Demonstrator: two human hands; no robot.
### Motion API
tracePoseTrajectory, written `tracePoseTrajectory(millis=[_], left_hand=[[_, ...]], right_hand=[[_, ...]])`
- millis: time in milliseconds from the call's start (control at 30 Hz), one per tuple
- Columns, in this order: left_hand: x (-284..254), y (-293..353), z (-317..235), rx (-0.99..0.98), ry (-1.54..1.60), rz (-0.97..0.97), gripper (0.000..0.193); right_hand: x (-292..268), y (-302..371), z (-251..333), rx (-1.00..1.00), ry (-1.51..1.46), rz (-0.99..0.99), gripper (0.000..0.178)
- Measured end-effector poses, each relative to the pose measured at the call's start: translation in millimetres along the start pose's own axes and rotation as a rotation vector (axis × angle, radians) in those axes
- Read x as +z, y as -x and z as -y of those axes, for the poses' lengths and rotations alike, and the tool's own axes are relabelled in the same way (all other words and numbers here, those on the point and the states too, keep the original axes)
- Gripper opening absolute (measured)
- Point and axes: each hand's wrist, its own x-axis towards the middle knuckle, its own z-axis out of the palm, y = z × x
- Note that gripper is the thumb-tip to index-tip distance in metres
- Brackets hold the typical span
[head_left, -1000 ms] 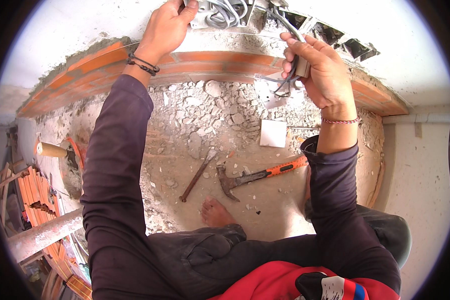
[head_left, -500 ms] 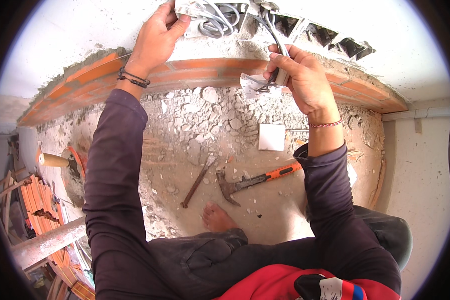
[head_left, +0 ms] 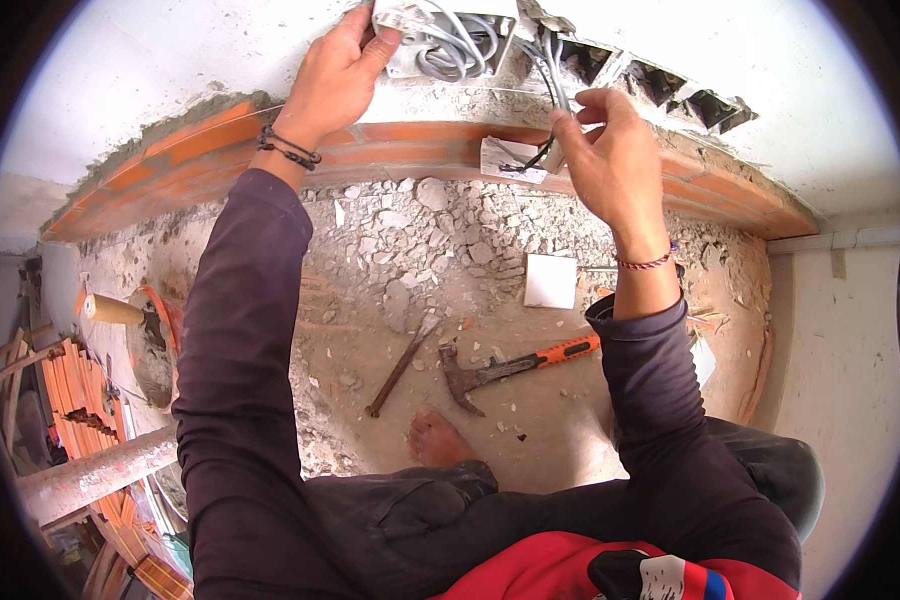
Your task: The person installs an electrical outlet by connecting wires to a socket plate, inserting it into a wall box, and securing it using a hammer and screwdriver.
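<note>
At the wall, my left hand (head_left: 338, 88) is closed on the edge of a white plastic cover plate (head_left: 392, 16), thumb in front. Behind the plate, coiled grey cables (head_left: 458, 52) fill a white box set in the wall. My right hand (head_left: 615, 160) pinches a bundle of grey cables (head_left: 558, 88) between thumb and fingers. These cables come down from the broken wall. Just below its fingertips, dark wire ends hang in front of a small white box (head_left: 510, 160); part of that box is hidden by the hand.
Rubble (head_left: 425, 225) lies along the exposed brick course (head_left: 420, 140). On the floor are a white square tile (head_left: 550, 281), a chisel (head_left: 402, 365) and an orange-handled claw hammer (head_left: 510, 368), near my bare foot (head_left: 438, 438). A bucket (head_left: 152, 340) stands left, above stacked bricks (head_left: 75, 390).
The view has shifted slightly, so the scene sits a little further right. My right hand has turned and its fingers have moved on the cable bundle. My left hand keeps the plate.
</note>
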Motion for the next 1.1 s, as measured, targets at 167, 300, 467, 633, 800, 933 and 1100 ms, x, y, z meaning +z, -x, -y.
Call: tracePoseTrajectory(millis=[167,300,467,633,800,933,1100], left_hand=[[-2.7,-3.2,-23.0,0.099,0.046,0.011,0.048],[-0.5,-1.0,-23.3,0.097,0.071,-0.007,0.049],[0.2,-0.4,-22.5,0.031,0.052,-0.044,0.041],[8.6,3.4,-13.8,0.116,0.107,-0.163,0.04],[11.1,9.6,-23.7,0.095,0.045,-0.172,0.042],[14.9,11.6,-27.4,0.218,-0.027,-0.185,0.04],[13.6,19.5,-36.4,0.119,-0.109,-0.195,0.039]], right_hand=[[11.8,-31.1,32.5,-0.203,0.185,-0.006,0.033],[28.3,-61.2,38.9,-0.271,0.346,0.004,0.034],[35.0,-70.7,33.6,-0.365,0.352,-0.074,0.034],[36.4,-65.2,35.5,-0.442,0.277,-0.093,0.031],[34.2,-60.2,28.4,-0.398,0.181,-0.117,0.029],[32.2,-65.4,18.7,-0.393,0.231,-0.13,0.031],[30.9,-53.4,23.1,-0.331,0.186,-0.099,0.03]])
